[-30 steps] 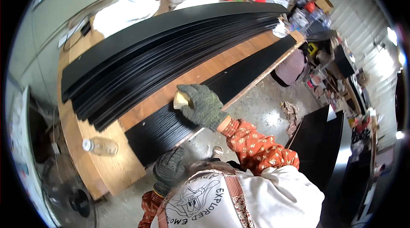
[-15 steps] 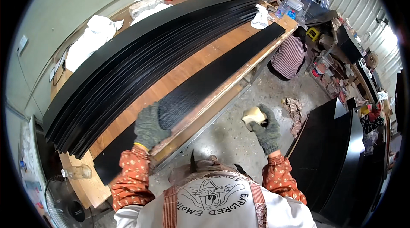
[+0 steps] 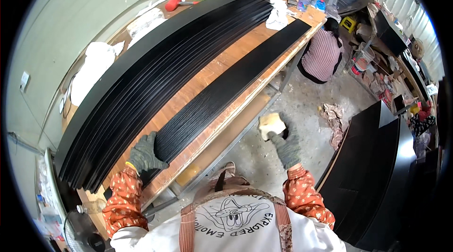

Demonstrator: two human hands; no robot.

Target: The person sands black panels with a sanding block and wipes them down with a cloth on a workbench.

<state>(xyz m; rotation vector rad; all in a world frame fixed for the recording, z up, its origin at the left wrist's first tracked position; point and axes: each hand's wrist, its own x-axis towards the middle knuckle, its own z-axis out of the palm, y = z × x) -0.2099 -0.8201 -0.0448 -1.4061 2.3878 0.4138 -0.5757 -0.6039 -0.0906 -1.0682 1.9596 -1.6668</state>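
A long black board (image 3: 229,84) lies on a wooden workbench (image 3: 187,102), with a rippled sheen on its near part. My left hand (image 3: 145,152), in a grey knitted glove, rests on the board's near end with its fingers spread. Off the bench's front edge, above the floor, my right hand (image 3: 287,148) wears a matching glove. Its fingers are closed on a pale yellow sponge-like pad (image 3: 271,125), and the pad touches nothing else. Beyond the single board, several long black boards stand packed in a stack (image 3: 165,75) on the bench.
A person in a striped top (image 3: 322,57) crouches past the bench's far end. More black panels (image 3: 363,167) stand at the right. Crumpled paper (image 3: 333,124) lies on the floor. White cloths (image 3: 94,72), a red mallet (image 3: 174,3) and bottles line the bench's back.
My left hand has slid along the board toward its near end. My right hand, still gripping the pad, has shifted slightly left, and the pad's broad face shows more. The whole view has shifted a little.
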